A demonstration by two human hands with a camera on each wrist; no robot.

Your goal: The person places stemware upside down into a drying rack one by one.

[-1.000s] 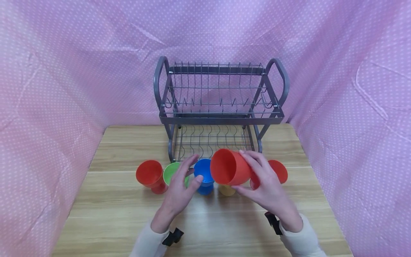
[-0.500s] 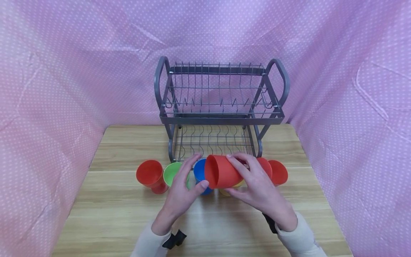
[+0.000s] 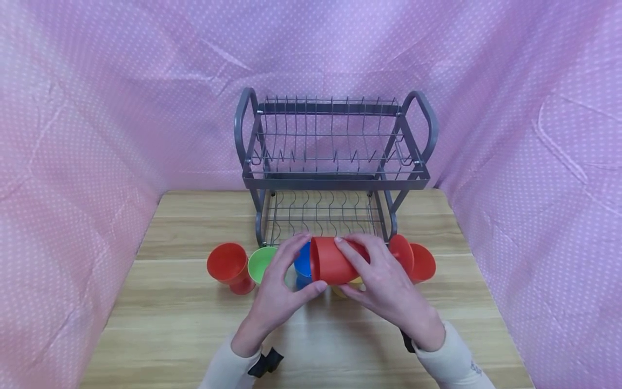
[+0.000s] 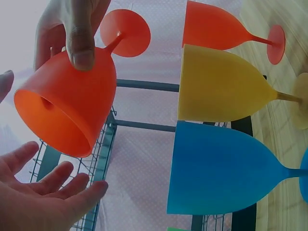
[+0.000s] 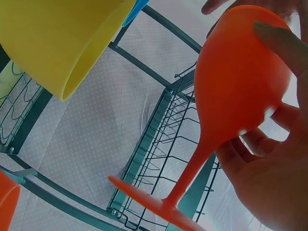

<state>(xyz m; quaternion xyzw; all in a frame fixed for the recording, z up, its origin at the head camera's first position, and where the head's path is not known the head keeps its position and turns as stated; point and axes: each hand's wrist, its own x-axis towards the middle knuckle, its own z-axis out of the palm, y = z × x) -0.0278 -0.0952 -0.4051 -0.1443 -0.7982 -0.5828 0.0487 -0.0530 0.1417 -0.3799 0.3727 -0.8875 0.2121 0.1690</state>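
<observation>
My right hand (image 3: 386,281) grips the bowl of a red plastic goblet (image 3: 335,261) in the air above the table. The goblet lies sideways, mouth facing left, its stem and round foot toward the right. In the right wrist view the fingers and thumb wrap the goblet's bowl (image 5: 240,72). My left hand (image 3: 277,289) is held at the goblet's mouth, fingers spread and gently bent; the left wrist view shows its fingers (image 4: 57,185) apart from the rim. Behind the hands stand a blue goblet (image 3: 302,265) and a yellow goblet (image 4: 221,84), both partly hidden in the head view.
In the same row stand a red goblet (image 3: 227,263) and a green goblet (image 3: 261,263) at left, and another red goblet (image 3: 423,263) at right. A grey two-tier dish rack (image 3: 335,183) stands behind them on the wooden table (image 3: 160,324). Pink dotted cloth (image 3: 97,108) surrounds the table.
The right hand has brought the red goblet leftward and turned its mouth from facing me toward the left hand. The left hand has shifted slightly right, closer to the rim.
</observation>
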